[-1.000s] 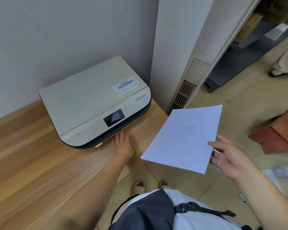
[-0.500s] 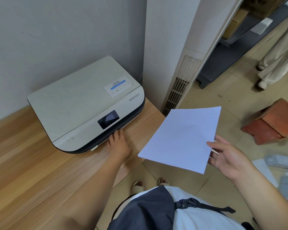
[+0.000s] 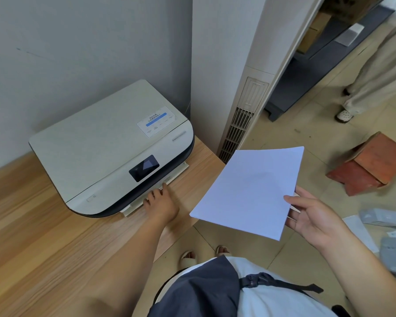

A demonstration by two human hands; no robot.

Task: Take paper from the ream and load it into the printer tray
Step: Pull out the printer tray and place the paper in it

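A cream printer (image 3: 105, 143) with a dark screen stands on the wooden desk (image 3: 44, 248) against the wall. Its paper tray (image 3: 178, 172) sticks out a little from under the front edge. My left hand (image 3: 161, 203) rests at the tray's front, fingers hooked on its lip. My right hand (image 3: 311, 216) holds a thin stack of white paper (image 3: 249, 191) by its right edge, in the air to the right of the desk. No ream is in view.
A white standing air-conditioner column (image 3: 242, 99) rises just right of the printer. On the tiled floor lie a red-brown box (image 3: 370, 163) and grey packs (image 3: 384, 219). Another person's legs (image 3: 375, 72) stand at the upper right. My feet are below the desk edge.
My left hand has drawn the tray a short way out of the printer's front. The paper in my right hand has stayed about where it was.
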